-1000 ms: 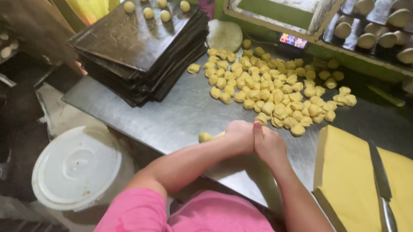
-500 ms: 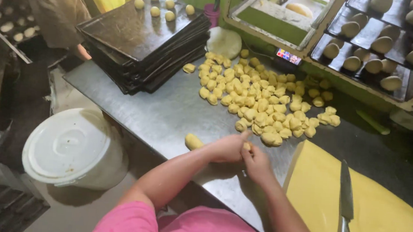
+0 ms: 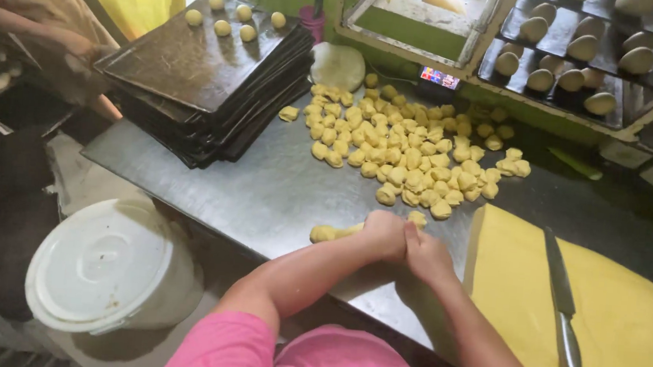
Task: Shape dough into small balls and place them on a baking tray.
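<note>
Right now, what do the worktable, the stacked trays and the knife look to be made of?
Worktable: seemingly steel, dull grey, scuffed sheen. Stacked trays: probably dark metal sheet, thin edges, matte blackened faces. Knife: metal throughout, apparently; blade and handle both shine silvery.

You have one view only, from your head, looking steeply down and forward over the metal table [image 3: 263, 194], close above your left hand [image 3: 384, 235] and right hand [image 3: 428, 255], with the racks [image 3: 584, 64] beyond.
</note>
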